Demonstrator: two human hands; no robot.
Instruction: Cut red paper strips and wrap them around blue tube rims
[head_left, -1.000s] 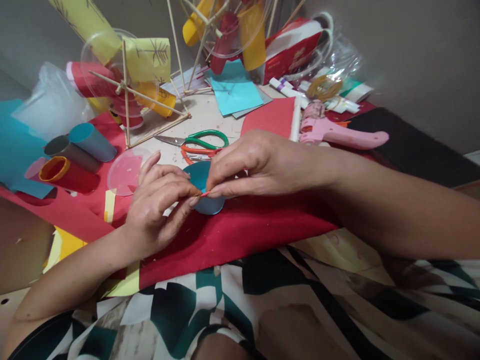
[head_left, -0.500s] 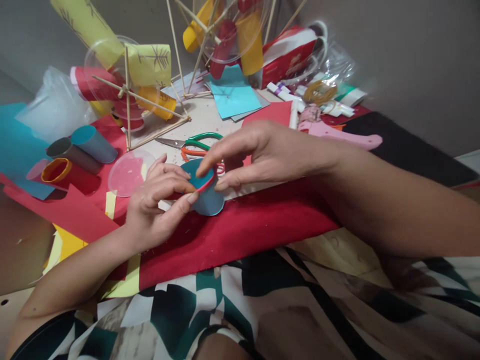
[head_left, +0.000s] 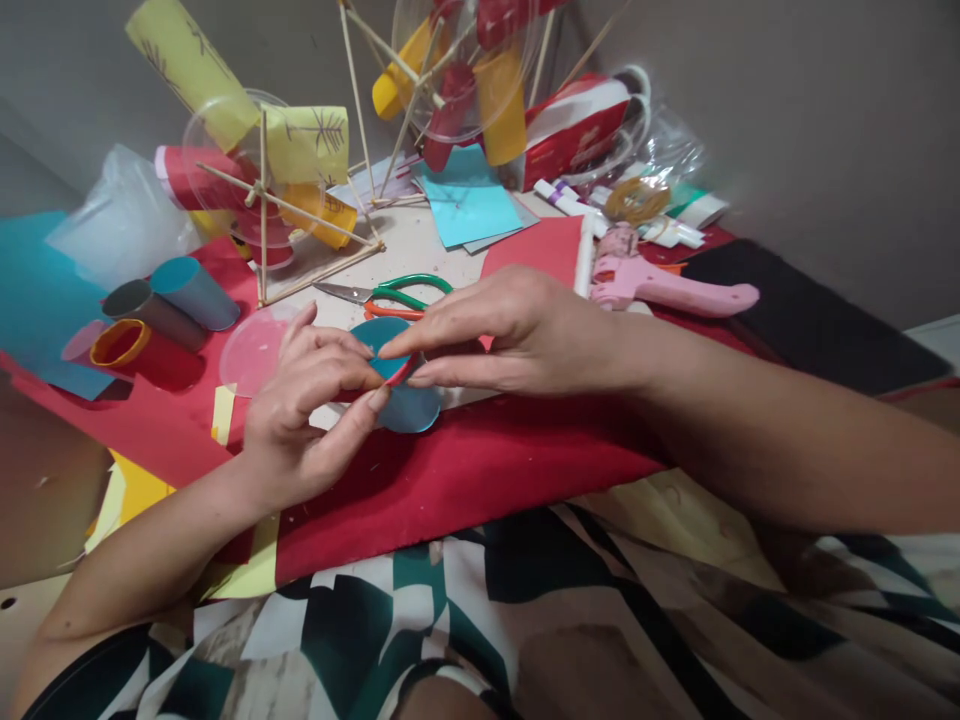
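A blue paper cup [head_left: 409, 408] stands upright at the table's front, with a narrow red strip [head_left: 403, 371] along the near part of its rim. My left hand [head_left: 311, 405] pinches the strip and rim between thumb and forefinger, its other fingers curled loosely at the cup's left side. From the right, my right hand [head_left: 502, 340] has its forefinger over the cup's mouth and its thumb outside, closed on the rim beside the strip. Behind the cup lie green-handled scissors [head_left: 397, 290], partly covered by my right hand.
Several paper cups, one a red cup [head_left: 150, 355], lie at the left near a clear lid [head_left: 251, 350]. Stick-framed wheels with cups, including a yellow cup [head_left: 315, 138], rise behind. A pink glue gun [head_left: 675, 285], markers [head_left: 574, 203] and a black board [head_left: 795, 310] occupy the right.
My right hand has moved slightly left along the rim, and its thumb and forefinger have closed toward the red strip. My left hand keeps its pinch.
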